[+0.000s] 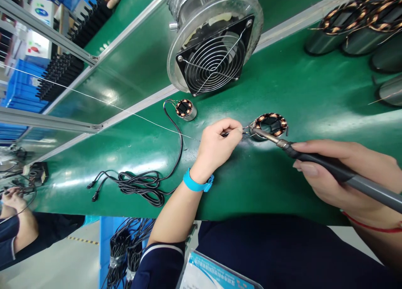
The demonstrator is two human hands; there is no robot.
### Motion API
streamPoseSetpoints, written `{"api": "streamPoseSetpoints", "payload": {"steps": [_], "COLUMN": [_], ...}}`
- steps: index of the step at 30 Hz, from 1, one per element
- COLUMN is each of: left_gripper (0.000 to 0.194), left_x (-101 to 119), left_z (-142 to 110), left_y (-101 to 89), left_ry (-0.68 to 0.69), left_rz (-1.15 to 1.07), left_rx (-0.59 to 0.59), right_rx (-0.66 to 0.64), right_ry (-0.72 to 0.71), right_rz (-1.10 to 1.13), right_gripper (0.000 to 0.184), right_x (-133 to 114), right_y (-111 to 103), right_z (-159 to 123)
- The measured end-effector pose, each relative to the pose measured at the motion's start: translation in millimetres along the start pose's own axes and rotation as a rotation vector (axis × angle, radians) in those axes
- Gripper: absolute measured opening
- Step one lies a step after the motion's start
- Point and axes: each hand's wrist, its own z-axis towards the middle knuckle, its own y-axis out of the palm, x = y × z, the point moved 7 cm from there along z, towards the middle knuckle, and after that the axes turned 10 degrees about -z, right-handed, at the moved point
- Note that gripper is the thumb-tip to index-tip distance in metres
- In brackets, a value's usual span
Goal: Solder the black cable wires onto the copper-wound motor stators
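My left hand (220, 140), with a blue wristband, is closed in a pinch on the end of a black cable. Thin leads (246, 132) reach from its fingertips to a motor stator (270, 126) with copper windings and a black core. A thin silvery wire (141, 116), which looks like solder wire, runs from the upper left to this hand; whether the fingers grip it is hidden. My right hand (339, 172) is wrapped round the dark handle of a soldering iron (326, 165). The iron's tip is at the stator's left rim, close to the leads.
A round fume extractor fan (213, 67) hangs over the bench (132, 147). Behind my left hand stands a smaller stator (186, 109) with a coiled black cable (141, 182). Several stators (342, 23) fill the back right. At far left are a co-worker's hands (14, 199).
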Motion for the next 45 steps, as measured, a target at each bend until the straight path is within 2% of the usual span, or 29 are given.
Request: {"api": "streamPoseSetpoints", "payload": {"steps": [3, 8, 15, 20, 23, 25, 28, 30, 32, 35, 37, 45], "left_gripper": [0.015, 0.016, 0.016, 0.016, 0.017, 0.018, 0.018, 0.017, 0.015, 0.011, 0.012, 0.016], "left_x": [-0.5, -0.5, -0.4, -0.4, 0.1, 1.5, 3.6, 3.5, 2.4, -1.0, -3.0, -3.3], "left_z": [0.0, 0.7, 1.1, 1.4, 1.9, 2.0, 1.7, 1.5, 1.6, 1.9, 1.8, -1.1], "left_y": [0.1, 0.9, 0.8, 0.9, 0.9, 0.0, -2.5, -4.2, -5.4, -6.7, -6.8, -6.2], "left_ry": [0.001, -0.023, -0.024, 0.001, 0.008, 0.029, 0.070, 0.087, 0.094, 0.079, 0.060, 0.032], "left_rz": [0.003, 0.023, 0.015, -0.013, -0.003, 0.014, 0.019, 0.004, -0.025, -0.105, -0.163, -0.228], "left_rx": [0.001, -0.001, 0.001, 0.000, -0.003, 0.003, 0.011, 0.009, 0.003, 0.004, 0.012, 0.021], "right_rx": [-0.011, 0.088, 0.112, 0.101, 0.142, 0.125, 0.056, 0.060, 0.046, -0.037, -0.047, -0.033], "right_ry": [0.002, 0.039, 0.048, 0.191, 0.120, 0.037, -0.091, -0.183, -0.217, -0.210, -0.229, -0.247], "right_rz": [-0.002, 0.028, 0.057, 0.054, 0.116, 0.213, 0.349, 0.373, 0.286, -0.005, -0.148, -0.246], "right_gripper": [0.010, 0.010, 0.013, 0.024, 0.016, 0.011, 0.015, 0.018, 0.017, 0.019, 0.023, 0.022], "right_x": [0.7, 9.8, 14.0, 26.5, 24.9, 22.0, 14.7, 6.4, -1.4, -9.8, -13.8, -10.5], "right_y": [0.5, -1.1, 0.9, 2.1, -4.0, -6.7, -7.9, -10.5, -8.2, 5.1, 11.9, 21.7], "right_z": [0.7, -3.6, -9.3, -15.0, -11.3, -6.5, 0.8, 4.1, 6.8, 8.9, 8.2, 3.0]}}
